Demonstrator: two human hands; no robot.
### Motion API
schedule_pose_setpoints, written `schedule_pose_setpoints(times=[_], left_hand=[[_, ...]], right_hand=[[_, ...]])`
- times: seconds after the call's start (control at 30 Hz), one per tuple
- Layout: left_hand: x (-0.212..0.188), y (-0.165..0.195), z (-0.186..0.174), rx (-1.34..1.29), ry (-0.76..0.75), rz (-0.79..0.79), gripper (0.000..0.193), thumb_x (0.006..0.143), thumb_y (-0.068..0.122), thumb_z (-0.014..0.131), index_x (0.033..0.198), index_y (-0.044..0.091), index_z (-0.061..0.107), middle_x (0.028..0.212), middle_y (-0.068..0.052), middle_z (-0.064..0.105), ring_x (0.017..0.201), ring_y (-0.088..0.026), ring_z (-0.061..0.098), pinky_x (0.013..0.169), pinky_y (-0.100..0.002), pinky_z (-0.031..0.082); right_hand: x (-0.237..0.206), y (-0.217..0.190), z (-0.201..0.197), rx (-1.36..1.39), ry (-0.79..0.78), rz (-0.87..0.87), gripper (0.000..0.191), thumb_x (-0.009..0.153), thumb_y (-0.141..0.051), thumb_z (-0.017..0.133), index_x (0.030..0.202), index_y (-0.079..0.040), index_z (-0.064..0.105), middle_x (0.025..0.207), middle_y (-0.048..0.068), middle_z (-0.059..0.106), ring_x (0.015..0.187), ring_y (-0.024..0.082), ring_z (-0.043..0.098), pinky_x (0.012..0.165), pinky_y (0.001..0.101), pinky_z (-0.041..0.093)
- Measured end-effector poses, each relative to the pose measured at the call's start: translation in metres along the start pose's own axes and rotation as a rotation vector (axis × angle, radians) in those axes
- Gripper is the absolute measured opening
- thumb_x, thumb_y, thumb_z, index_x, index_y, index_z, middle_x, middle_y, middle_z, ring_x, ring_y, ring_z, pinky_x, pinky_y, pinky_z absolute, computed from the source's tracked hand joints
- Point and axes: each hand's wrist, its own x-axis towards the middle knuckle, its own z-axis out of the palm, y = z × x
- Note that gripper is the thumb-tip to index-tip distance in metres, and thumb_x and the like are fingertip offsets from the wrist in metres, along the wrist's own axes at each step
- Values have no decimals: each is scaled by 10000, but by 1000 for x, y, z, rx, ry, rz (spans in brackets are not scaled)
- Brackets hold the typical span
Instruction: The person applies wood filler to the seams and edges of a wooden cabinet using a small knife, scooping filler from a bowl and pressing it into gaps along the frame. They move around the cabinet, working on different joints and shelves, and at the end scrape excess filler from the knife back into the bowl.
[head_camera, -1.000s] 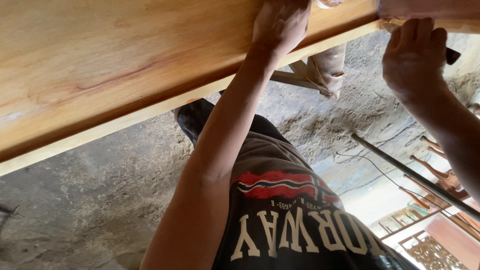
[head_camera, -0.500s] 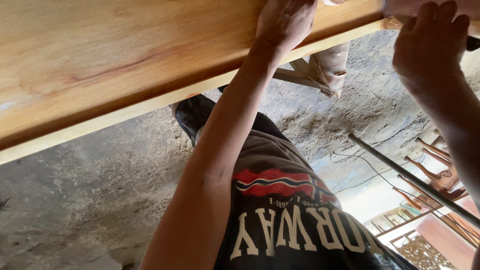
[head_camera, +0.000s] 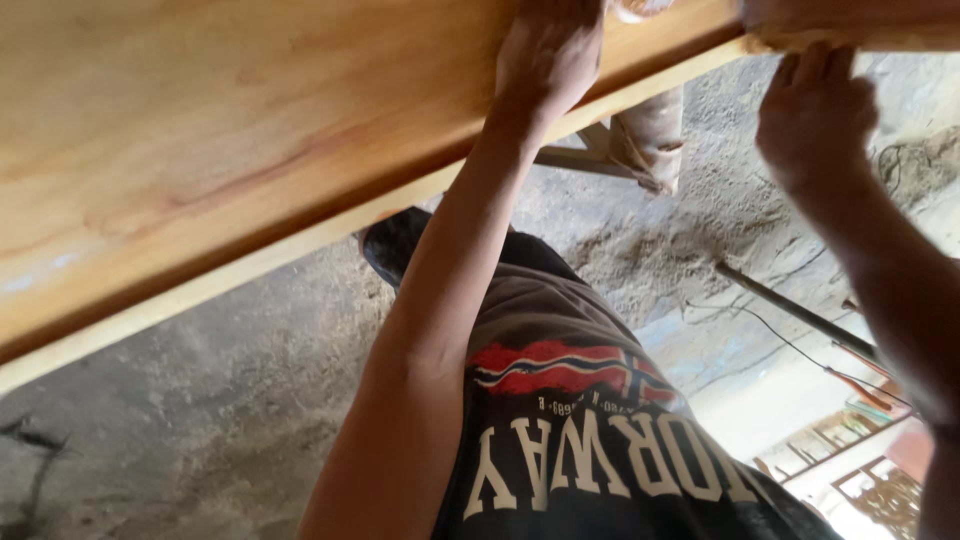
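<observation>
A long, light wooden plank (head_camera: 230, 150) runs across the upper part of the view, slanting up to the right. My left hand (head_camera: 548, 62) lies on top of it near its front edge, knuckles up, with the fingertips cut off by the top of the frame. My right hand (head_camera: 812, 118) is raised at the plank's right end (head_camera: 850, 22), its fingers together and pointing up against the lower edge there. Whether it holds anything is hidden. My dark printed shirt (head_camera: 580, 430) fills the lower middle.
Below the plank is a rough grey concrete floor (head_camera: 200, 430). A dark shoe (head_camera: 395, 245) shows by my left forearm. A wooden stand leg (head_camera: 650, 140) stands under the plank. A thin metal rod (head_camera: 790, 310) and wooden frames (head_camera: 850, 470) lie at the lower right.
My right hand has risen closer to the plank's right end. My left hand has stayed pressed on the plank while the view shifted slightly.
</observation>
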Motion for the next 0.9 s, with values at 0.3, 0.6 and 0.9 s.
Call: schedule_pose_setpoints(times=[0.3, 0.6, 0.9], left_hand=[[15, 1, -6, 13, 14, -34, 493, 876, 99, 671, 1309, -75, 511, 1144, -246, 600, 1029, -355, 619, 960, -435, 524], [22, 4, -8, 29, -19, -41, 314, 902, 135, 677, 1164, 7, 561, 1041, -196, 580, 984, -354, 614, 909, -442, 531], [27, 12, -12, 11, 38, -9, 225, 899, 112, 669, 1080, 36, 558, 1015, -169, 584, 955, -335, 619, 860, -437, 540]], right_hand=[[-69, -27, 49, 412, 161, 602, 167, 1077, 107, 544, 1215, 38, 606, 1132, 202, 583, 872, 205, 665, 695, 264, 606], [-22, -79, 124, 441, 238, 710, 138, 1063, 41, 649, 1183, -24, 674, 1024, 146, 567, 721, 147, 627, 500, 249, 553], [-11, -76, 98, 549, 359, 839, 231, 988, 104, 611, 1184, 7, 687, 1082, 225, 577, 682, 152, 612, 449, 229, 538]])
